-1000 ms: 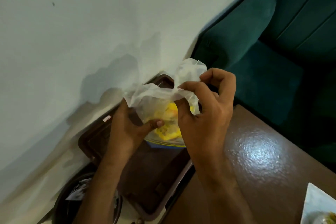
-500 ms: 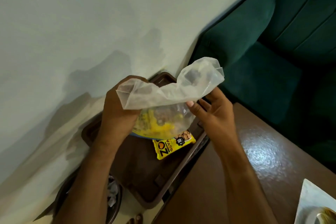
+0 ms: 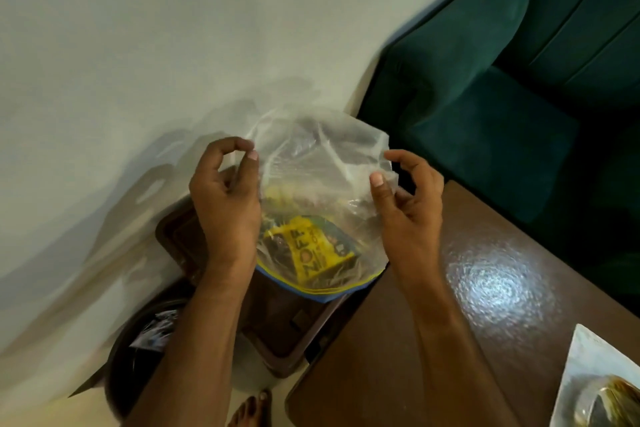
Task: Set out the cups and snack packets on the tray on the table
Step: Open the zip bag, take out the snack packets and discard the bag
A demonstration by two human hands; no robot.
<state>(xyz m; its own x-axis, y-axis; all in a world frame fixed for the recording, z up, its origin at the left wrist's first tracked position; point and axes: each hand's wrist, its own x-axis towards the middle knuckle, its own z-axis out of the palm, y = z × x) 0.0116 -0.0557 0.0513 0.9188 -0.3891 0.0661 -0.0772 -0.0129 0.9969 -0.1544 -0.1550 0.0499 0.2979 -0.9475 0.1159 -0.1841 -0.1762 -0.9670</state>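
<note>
Since half a second earlier, both hands had shifted to the bag's upper corners and spread it flat; the yellow snack packet (image 3: pixel 313 250) that had lain clear on the tray now showed only through the film.

Left hand (image 3: pixel 227 204): thumb and forefinger pinched on the top-left corner of the clear zip bag (image 3: pixel 322 184), other fingers loosely curled. Right hand (image 3: pixel 408 215): thumb pressed on the top-right corner, fingers half open behind it. Bag hung between them, zip edge lowermost, over the brown tray (image 3: pixel 277 333).

Handling: film thin, limp, light, probably slippery; corners gave the only sure hold. Packet looked light, crinkly, crushable; best taken by a sealed edge. Whether it sat inside the bag or beneath it on the tray, the view did not settle.

Edges and room: tray lay below the level of the brown worktop (image 3: pixel 433 340), wedged between its edge and the wall (image 3: pixel 173 45), with a dark bin (image 3: pixel 138 350) just beside it. Little side clearance there. Open room lay rightward over the worktop; a white plate (image 3: pixel 585 364) sat at its near right corner, green sofa (image 3: pixel 485 107) beyond.
</note>
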